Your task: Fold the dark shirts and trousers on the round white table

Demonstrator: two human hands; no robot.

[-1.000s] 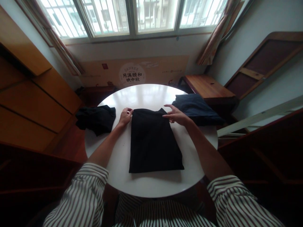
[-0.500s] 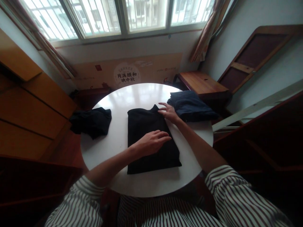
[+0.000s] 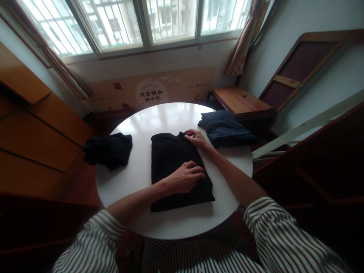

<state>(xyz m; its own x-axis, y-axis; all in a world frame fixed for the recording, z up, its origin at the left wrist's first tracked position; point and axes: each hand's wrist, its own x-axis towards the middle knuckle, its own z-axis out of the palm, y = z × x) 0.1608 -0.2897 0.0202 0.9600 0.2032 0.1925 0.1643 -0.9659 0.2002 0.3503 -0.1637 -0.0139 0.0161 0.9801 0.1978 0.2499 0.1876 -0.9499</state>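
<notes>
A folded black garment (image 3: 167, 159), perhaps a shirt, lies flat in front of me as a rough rectangle. My left hand (image 3: 186, 177) rests across its right part, palm down, with slightly bent fingers spread apart and nothing gripped. At the garment's far right corner, my right hand (image 3: 196, 138) has its fingertips closed on the raised edge. The fabric between those fingertips is mostly hidden.
The round white table (image 3: 125, 197) carries a crumpled black cloth (image 3: 109, 149) overhanging its left edge. Folded dark blue clothing (image 3: 227, 129) sits at the right. Beyond it stands a wooden side table (image 3: 241, 100), below the window.
My right hand's spread fingers have come together on the garment's far right corner. My left hand has stayed over the garment, its fingers a little more apart. The view has shifted slightly.
</notes>
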